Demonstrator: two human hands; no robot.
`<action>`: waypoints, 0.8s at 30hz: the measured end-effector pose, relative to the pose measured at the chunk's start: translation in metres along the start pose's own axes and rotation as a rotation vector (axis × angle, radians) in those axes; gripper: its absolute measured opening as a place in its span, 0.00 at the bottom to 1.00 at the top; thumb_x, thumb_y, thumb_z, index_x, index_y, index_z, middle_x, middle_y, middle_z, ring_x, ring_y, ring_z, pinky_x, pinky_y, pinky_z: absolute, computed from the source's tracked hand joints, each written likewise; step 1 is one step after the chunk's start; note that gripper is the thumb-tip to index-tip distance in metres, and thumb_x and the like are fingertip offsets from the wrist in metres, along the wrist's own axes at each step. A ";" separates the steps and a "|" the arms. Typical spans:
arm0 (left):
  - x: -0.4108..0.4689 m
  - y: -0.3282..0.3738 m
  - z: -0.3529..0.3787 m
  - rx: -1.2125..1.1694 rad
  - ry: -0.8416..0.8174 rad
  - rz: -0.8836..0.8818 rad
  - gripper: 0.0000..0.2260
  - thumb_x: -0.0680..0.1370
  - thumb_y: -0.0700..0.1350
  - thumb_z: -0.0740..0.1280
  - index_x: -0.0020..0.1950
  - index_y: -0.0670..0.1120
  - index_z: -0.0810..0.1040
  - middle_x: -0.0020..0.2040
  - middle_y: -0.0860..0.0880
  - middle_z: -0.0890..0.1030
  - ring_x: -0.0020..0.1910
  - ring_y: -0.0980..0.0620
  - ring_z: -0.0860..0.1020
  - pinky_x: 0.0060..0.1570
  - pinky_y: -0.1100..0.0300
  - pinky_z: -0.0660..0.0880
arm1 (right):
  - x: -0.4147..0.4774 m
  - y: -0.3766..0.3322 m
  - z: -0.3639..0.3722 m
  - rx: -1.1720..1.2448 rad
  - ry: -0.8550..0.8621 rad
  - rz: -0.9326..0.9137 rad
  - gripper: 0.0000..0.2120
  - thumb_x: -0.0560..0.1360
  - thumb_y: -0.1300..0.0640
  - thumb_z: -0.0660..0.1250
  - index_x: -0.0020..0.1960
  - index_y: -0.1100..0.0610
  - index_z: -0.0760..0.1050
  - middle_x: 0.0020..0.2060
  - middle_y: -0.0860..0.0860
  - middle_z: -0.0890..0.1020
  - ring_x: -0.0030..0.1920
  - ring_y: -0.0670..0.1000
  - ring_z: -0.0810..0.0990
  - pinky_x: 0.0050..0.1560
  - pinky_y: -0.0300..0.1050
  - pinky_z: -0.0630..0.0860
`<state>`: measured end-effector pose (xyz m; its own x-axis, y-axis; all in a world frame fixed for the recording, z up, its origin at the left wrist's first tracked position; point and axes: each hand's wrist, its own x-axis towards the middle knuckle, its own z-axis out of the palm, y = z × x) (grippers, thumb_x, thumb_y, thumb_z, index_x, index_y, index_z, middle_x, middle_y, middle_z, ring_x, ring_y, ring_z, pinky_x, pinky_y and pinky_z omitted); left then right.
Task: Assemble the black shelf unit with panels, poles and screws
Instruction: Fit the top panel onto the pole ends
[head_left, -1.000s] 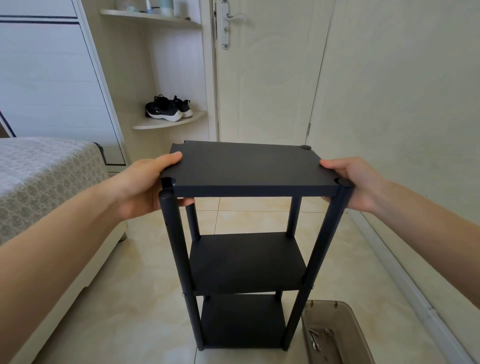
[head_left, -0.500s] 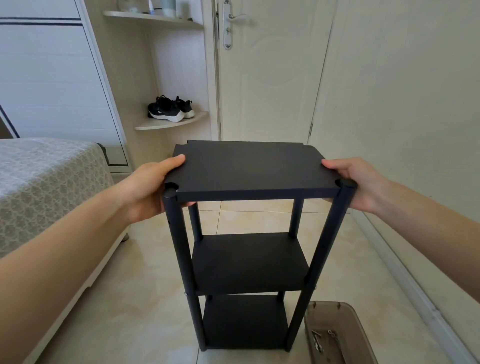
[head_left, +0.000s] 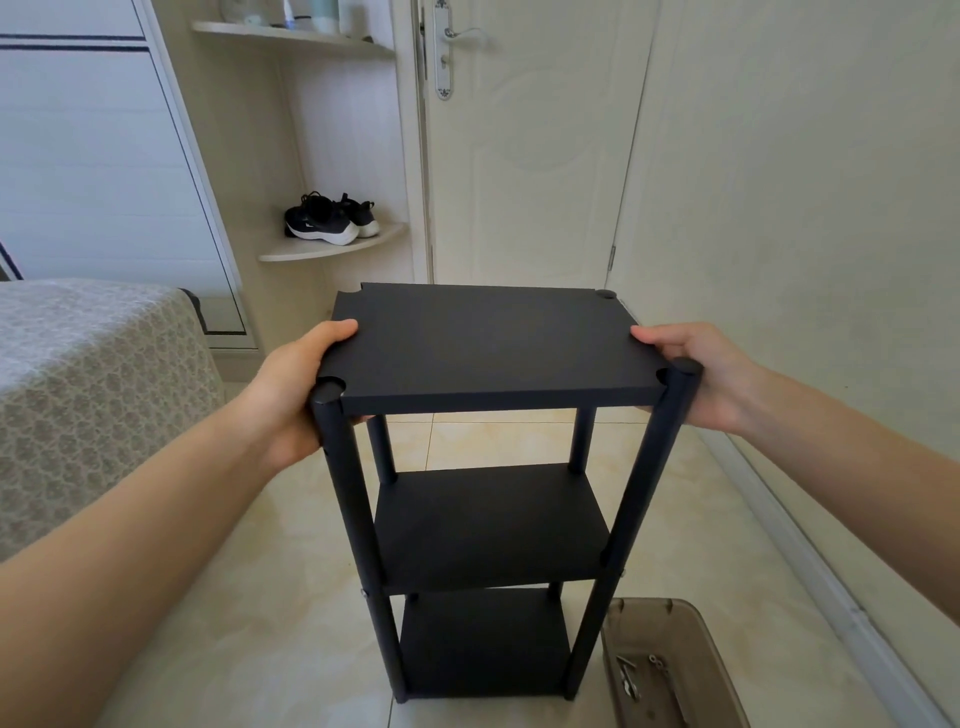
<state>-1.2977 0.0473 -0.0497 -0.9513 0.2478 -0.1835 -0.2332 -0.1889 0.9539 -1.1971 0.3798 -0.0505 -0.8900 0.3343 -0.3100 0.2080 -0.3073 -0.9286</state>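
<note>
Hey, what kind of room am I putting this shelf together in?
Probably a bedroom: a bed with a grey patterned cover, a cream door, and black sneakers on a built-in corner shelf.

Black sneakers (head_left: 324, 224) on a corner shelf (head_left: 332, 249) beside a white door (head_left: 524, 156), patterned bed (head_left: 88, 374) at left.

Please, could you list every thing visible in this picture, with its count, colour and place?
Flat rectangular shelf panels: three, black, stacked in tiers.
Round upright poles: four columns, black, at the panels' corners.
Translucent plastic tray: one, brown, floor, lower right.
Small metal screws: a few, silver, inside the tray.
Sports shoes: two, black with white soles, lower wall shelf.
Panelled door: one, cream, behind.
Patterned bed cover: one, grey, left.
Left hand: one, gripping top panel's left edge.
Right hand: one, gripping its right edge.
</note>
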 end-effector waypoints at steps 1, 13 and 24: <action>-0.001 -0.001 0.001 -0.022 0.013 0.004 0.08 0.78 0.51 0.69 0.52 0.48 0.79 0.34 0.52 0.85 0.29 0.54 0.83 0.26 0.61 0.78 | -0.002 0.001 0.001 0.010 -0.005 -0.003 0.14 0.76 0.55 0.67 0.60 0.58 0.77 0.45 0.52 0.85 0.41 0.52 0.86 0.36 0.45 0.81; -0.012 -0.008 0.016 -0.133 0.173 0.084 0.06 0.79 0.51 0.68 0.49 0.49 0.78 0.32 0.54 0.85 0.29 0.55 0.84 0.42 0.56 0.79 | -0.011 0.024 0.001 -0.102 0.496 -0.109 0.16 0.82 0.50 0.56 0.64 0.59 0.72 0.47 0.54 0.74 0.46 0.54 0.74 0.41 0.47 0.74; -0.041 -0.030 0.053 -0.234 0.287 0.145 0.08 0.80 0.51 0.66 0.45 0.50 0.77 0.31 0.56 0.84 0.40 0.52 0.82 0.49 0.56 0.79 | -0.051 0.039 0.090 0.152 -0.187 0.125 0.24 0.78 0.47 0.67 0.67 0.57 0.64 0.53 0.64 0.83 0.50 0.63 0.85 0.56 0.61 0.79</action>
<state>-1.2412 0.0931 -0.0588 -0.9877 -0.0669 -0.1412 -0.1003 -0.4219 0.9011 -1.1796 0.2708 -0.0521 -0.9237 0.1199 -0.3640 0.2700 -0.4705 -0.8401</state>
